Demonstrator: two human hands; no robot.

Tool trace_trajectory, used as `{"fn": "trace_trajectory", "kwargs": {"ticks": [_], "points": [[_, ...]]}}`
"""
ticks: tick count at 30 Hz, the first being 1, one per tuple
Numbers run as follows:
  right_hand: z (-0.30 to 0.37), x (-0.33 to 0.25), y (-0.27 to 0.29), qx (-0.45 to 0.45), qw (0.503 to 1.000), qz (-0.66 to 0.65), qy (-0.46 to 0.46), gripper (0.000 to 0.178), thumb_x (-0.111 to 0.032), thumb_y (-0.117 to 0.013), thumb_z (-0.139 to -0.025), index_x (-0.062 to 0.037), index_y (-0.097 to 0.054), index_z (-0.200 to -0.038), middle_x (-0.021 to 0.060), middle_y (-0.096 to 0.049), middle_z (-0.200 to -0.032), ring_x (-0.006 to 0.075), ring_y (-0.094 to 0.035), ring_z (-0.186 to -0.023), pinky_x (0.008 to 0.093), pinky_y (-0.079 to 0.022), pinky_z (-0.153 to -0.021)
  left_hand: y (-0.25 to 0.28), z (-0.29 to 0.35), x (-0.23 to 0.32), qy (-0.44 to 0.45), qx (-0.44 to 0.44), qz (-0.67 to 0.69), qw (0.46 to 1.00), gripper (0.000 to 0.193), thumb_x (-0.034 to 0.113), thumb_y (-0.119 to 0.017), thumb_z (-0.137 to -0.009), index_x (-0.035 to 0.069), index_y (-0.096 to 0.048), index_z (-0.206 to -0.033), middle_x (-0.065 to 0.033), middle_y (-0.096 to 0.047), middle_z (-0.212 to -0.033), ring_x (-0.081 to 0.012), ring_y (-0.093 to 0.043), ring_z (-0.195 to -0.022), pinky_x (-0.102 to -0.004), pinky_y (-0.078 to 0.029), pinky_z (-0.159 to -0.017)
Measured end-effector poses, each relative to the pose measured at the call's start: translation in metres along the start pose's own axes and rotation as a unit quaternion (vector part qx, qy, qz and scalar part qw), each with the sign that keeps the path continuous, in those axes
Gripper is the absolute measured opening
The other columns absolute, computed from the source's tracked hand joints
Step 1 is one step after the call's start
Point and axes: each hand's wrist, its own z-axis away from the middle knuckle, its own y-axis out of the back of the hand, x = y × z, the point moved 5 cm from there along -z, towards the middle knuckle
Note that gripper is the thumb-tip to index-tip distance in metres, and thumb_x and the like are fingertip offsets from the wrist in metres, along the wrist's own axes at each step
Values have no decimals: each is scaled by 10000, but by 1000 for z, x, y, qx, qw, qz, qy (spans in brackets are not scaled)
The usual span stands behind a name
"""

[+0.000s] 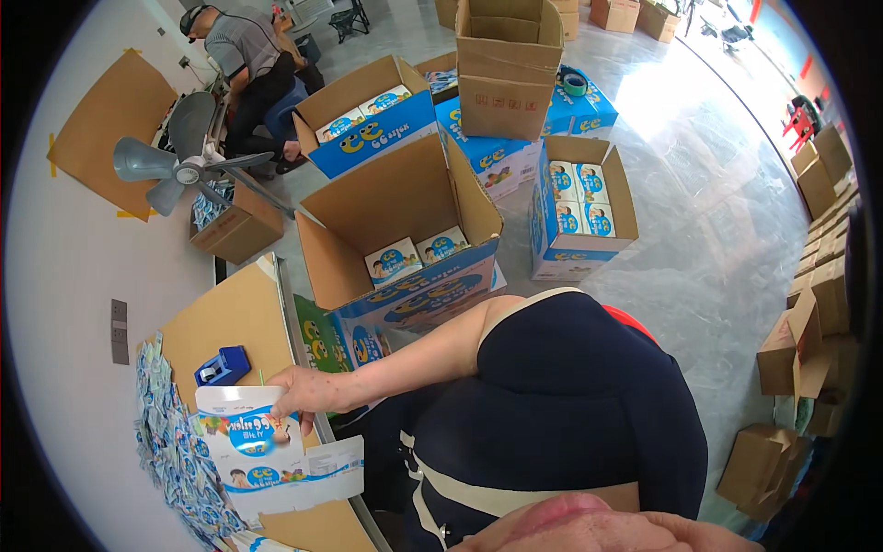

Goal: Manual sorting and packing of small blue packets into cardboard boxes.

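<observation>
My right hand (311, 390) grips the upper right edge of a small carton (262, 446), white with blue and fruit prints. The carton looks partly unfolded, with flaps sticking out, and is held over the tan table (221, 313). Just beyond the hand, a blue tape dispenser (223, 366) sits on the table. A heap of small printed sachets (170, 442) lies along the wall side. Another white printed piece (262, 543) shows at the lower edge. My left hand does not show.
Close by stands an open carton box (395, 193) with small packs inside. More blue boxes (368, 133), another filled box (579, 207) and a green tape roll (575, 85) are beyond. A grey fan (189, 172) stands by the wall. A person (244, 46) sits at the back left.
</observation>
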Motion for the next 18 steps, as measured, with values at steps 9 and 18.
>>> {"fn": "trace_trajectory", "kwargs": {"ticks": [9,18], "points": [[11,-11,1,10,1000,9,-9,354,-74,-597,-869,17,-574,-1210,143,-669,-999,195,-687,-726,284,-569,-472,14,-13,-14,0,27,-136,990,701,397,-550,-939,19,-259,-1452,-152,-331,-1432,-268,-403,-1269,-426,-361,-1029],[12,-8,3,12,1000,-26,-6,286,-151,-626,-901,8,-587,-1136,112,-684,-983,167,-678,-763,283,-571,-524,28,-29,-32,-5,64,-265,962,598,323,-552,-954,9,-337,-1416,-165,-432,-1361,-270,-482,-1202,-419,-425,-983]]}}
